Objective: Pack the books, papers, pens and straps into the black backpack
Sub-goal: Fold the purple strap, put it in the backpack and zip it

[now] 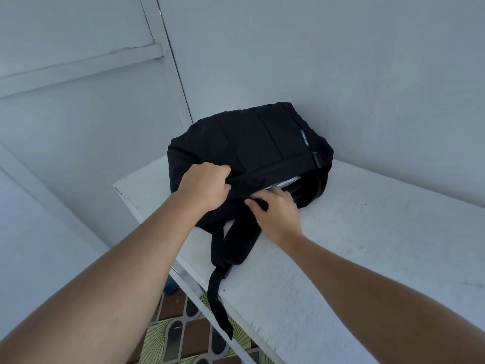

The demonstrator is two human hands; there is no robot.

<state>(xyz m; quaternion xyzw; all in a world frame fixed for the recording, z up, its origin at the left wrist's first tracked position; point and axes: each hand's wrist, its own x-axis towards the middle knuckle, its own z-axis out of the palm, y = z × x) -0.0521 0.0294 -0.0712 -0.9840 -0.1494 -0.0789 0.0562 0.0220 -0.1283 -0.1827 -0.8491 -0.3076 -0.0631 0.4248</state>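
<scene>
**Zipper could snag on the papers**

While our left hand (203, 186) gripped the black backpack (246, 158) at the white table's (367, 245) far-left corner, our right hand (275, 208) pinched its opening; protruding papers (284, 184) might have jammed the zipper, and the shoulder strap (219, 290) overhung the near edge.

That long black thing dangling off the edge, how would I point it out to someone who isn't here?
Find the white painted table against the grey wall, with the black fabric backpack lying on it. From the bag's near end, the flat black webbing strap runs over the table's edge, the only thing hanging towards the patterned floor.
</scene>
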